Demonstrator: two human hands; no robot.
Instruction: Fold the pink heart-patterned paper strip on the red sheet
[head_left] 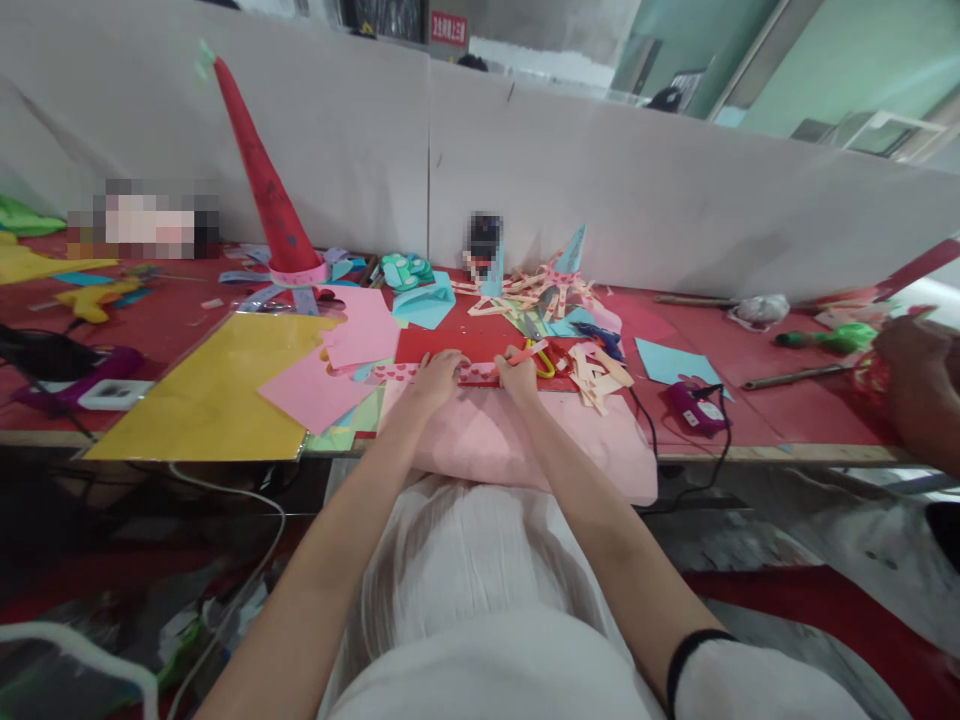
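My right hand (517, 372) is narrowed on the patterned pink strip (476, 373); my left hand (441, 375) lies over it, grip unclear. Strip sits above pink cloth (540, 440), at the red tabletop's (761, 420) near edge. Beyond: pale partition (675, 190), green-tinted panes (847, 75).

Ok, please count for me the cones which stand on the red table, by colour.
Red: 1, the tall cone
Light blue: 2, the middle cone and the right-hand cone
Total: 3
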